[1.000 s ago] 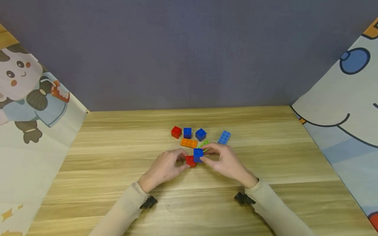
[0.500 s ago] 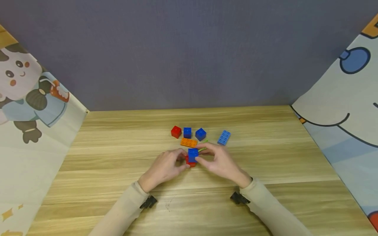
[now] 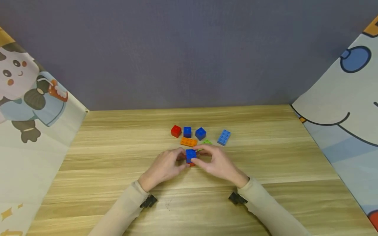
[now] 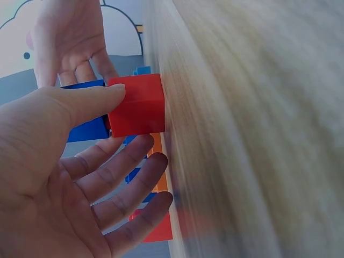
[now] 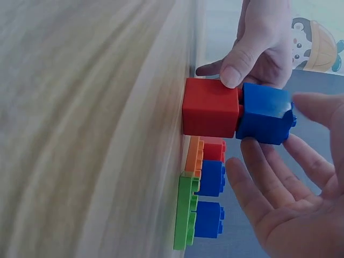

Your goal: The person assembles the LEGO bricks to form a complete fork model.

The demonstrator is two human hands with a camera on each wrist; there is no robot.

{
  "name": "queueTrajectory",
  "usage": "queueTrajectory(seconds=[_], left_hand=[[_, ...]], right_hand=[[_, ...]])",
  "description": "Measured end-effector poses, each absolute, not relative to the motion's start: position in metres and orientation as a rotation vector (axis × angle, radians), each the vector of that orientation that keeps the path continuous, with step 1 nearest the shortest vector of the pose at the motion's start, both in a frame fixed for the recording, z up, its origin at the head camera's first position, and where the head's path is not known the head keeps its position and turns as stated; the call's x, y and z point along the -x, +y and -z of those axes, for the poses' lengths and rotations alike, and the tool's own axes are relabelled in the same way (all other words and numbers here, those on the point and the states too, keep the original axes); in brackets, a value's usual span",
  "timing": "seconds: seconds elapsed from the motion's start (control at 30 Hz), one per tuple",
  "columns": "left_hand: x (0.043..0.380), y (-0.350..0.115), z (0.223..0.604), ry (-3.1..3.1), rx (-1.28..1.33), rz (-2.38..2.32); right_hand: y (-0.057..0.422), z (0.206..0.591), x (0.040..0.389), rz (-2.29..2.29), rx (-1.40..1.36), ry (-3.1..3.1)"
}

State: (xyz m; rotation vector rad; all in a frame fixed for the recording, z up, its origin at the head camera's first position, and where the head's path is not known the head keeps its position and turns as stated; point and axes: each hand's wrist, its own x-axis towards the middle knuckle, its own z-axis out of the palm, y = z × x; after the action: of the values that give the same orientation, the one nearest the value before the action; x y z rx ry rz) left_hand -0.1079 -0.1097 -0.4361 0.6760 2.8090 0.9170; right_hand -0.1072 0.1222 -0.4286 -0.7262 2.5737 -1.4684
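On the wooden table stands a red building block (image 3: 192, 165), which my left hand (image 3: 165, 165) grips between thumb and fingers from the left. My right hand (image 3: 220, 164) pinches a blue building block (image 3: 190, 154) right on top of it. In the right wrist view, the red block's studs show in a narrow gap below the blue block (image 5: 263, 115), which sits slightly tilted. The left wrist view shows my left thumb on the near face of the red block (image 4: 138, 105), with the other fingers spread below.
Behind my hands lie an orange brick (image 3: 188, 142), a green brick (image 3: 207, 142) partly hidden by my right fingers, and a light blue brick (image 3: 224, 137). Farther back stand a red block (image 3: 176, 131) and two blue blocks (image 3: 187, 132). A grey wall (image 3: 189, 59) closes off the table.
My right hand has moved left with the blue block and lowered it onto the red block. The left hand stays in place. More of the green brick shows now than half a second ago.
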Motion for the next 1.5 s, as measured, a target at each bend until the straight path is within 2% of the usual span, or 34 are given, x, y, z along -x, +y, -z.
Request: queueTrajectory(seconds=[1.13,1.5], left_hand=[[0.11,-0.108,0.435,2.823,-0.727,-0.89],[0.105,-0.113,0.413,2.81,-0.68,-0.97]], right_hand=[[0.116,0.434,0.111,1.47,0.697,2.604],[0.116,0.436,0.11,1.503,0.681,2.6]])
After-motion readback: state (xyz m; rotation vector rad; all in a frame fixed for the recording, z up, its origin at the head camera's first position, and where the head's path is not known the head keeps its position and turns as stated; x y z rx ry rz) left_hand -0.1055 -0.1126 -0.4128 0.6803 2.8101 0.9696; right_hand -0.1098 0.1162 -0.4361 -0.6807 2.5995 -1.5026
